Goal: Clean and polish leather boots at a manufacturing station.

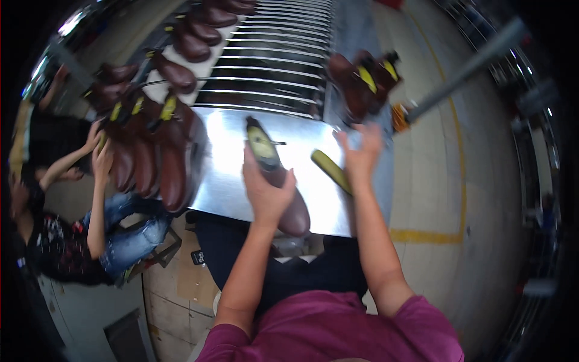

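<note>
My left hand is wrapped round a dark brown boot over the metal tabletop. The boot's toe points toward me, and yellow-green lining shows at its opening. Off to the right, my right hand is stretched out over the table's right side with its fingers apart, somewhat blurred, and I see nothing in it. It is close to a few brown boots standing at the table's far right. Beside my right forearm a long, flat olive-green piece with rounded ends lies on the metal; its lower end reaches the forearm.
Several brown boots crowd the table's left edge, where a seated co-worker's hands touch one. Beyond the metal tabletop runs a roller conveyor, with more boots along its left. A grey pole slants at the right.
</note>
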The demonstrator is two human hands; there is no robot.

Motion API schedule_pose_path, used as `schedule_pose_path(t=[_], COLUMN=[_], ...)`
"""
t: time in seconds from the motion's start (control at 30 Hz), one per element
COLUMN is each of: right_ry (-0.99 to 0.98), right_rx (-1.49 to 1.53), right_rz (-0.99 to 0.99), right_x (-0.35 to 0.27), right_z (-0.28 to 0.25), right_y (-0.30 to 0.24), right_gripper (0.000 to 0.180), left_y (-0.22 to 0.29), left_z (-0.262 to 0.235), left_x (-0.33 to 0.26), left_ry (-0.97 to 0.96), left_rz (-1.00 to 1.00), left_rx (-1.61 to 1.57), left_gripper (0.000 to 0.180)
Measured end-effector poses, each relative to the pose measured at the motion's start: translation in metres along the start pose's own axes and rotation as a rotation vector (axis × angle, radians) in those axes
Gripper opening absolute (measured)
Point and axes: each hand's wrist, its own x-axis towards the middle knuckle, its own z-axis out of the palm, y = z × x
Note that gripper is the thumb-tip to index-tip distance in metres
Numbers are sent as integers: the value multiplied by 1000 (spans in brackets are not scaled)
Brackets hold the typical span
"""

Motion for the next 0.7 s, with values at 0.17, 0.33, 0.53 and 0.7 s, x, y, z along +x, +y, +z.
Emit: schedule_pose_path(t=[0.17, 0.33, 0.53, 0.7], right_ry=[-43, -67, -128, -21], right_rx=[-49, 309, 300, 204], right_rz=[53, -51, 347, 101], right_x=[92, 134, 147, 174], right_z=[-7, 10, 24, 35], right_y=[65, 60, 4, 89], right_gripper=[81, 69, 99, 80], left_y=[11, -34, -96, -104], left_z=[6, -50, -111, -80], left_x=[6, 19, 49, 57], left_ry=[-33, -95, 52, -13], left_rz=[91, 20, 164, 85], left_rx=[6, -157, 367, 340], left_gripper=[115, 80, 37, 36])
